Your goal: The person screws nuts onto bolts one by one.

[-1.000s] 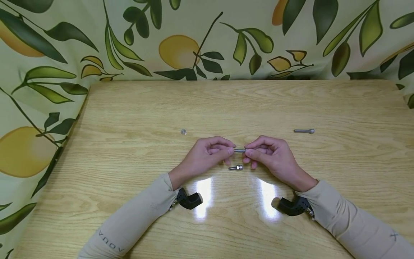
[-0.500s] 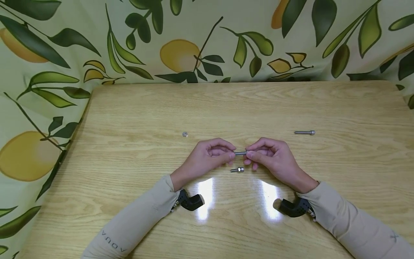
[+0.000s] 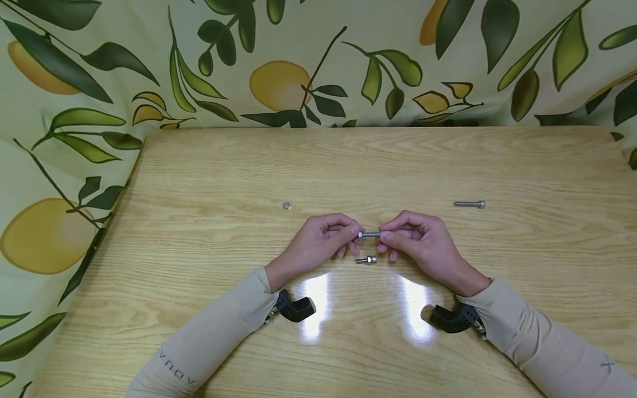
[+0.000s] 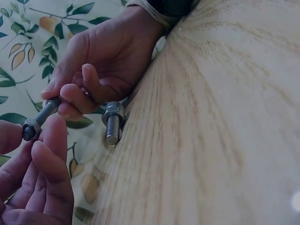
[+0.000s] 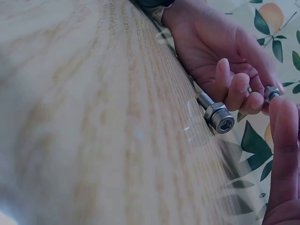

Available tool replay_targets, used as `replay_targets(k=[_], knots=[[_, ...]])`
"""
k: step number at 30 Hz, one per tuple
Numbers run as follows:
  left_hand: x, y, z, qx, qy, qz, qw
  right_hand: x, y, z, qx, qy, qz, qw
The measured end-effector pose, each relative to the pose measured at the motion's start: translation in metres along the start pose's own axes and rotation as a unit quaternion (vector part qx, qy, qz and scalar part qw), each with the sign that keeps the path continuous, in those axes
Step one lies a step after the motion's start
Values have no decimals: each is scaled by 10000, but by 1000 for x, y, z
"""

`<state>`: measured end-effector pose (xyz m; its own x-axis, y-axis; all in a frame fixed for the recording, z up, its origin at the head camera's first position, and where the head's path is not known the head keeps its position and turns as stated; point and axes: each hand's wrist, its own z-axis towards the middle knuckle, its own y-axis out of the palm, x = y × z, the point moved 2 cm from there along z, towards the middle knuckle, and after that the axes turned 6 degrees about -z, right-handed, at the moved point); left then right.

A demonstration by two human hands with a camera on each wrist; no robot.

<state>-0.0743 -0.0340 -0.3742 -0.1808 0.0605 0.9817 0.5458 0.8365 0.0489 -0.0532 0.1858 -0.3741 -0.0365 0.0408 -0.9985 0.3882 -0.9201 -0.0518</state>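
Observation:
Near the middle of the table my right hand (image 3: 422,239) pinches the head end of a metal bolt (image 3: 371,234), which lies level between the hands. A hex nut (image 4: 32,128) sits on the bolt's threaded tip. Curled around that nut are the thumb and fingers of my left hand (image 3: 320,237), with the thumb tip right at it. The bolt's head is mostly hidden by the right fingertips. Just below the hands, a shorter socket-head bolt (image 3: 366,260) with a nut on it lies on the table; its hex socket shows in the right wrist view.
A loose nut (image 3: 286,205) lies beyond the left hand. Farther right, another socket-head bolt (image 3: 470,204) rests on the wooden table (image 3: 224,166). A fruit-patterned cloth (image 3: 378,33) hangs behind the table and along its left side.
The left thumb and fingers have shifted slightly, and the nut at the bolt's tip now shows between them. The right hand keeps its grip on the bolt. The head view has tilted slightly.

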Motion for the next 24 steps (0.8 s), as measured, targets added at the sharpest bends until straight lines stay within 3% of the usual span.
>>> replay_targets(k=[7, 16, 24], knots=[[-2, 0, 0, -56, -41, -243, 9997, 1, 0, 0, 13, 115, -125, 9999], [-2, -1, -1, 59, 28, -8, 10000, -1, -1, 0, -12, 155, -231, 9996], [-4, 1, 0, -103, 2, -16, 9999, 0, 0, 0, -10, 198, -213, 9996]])
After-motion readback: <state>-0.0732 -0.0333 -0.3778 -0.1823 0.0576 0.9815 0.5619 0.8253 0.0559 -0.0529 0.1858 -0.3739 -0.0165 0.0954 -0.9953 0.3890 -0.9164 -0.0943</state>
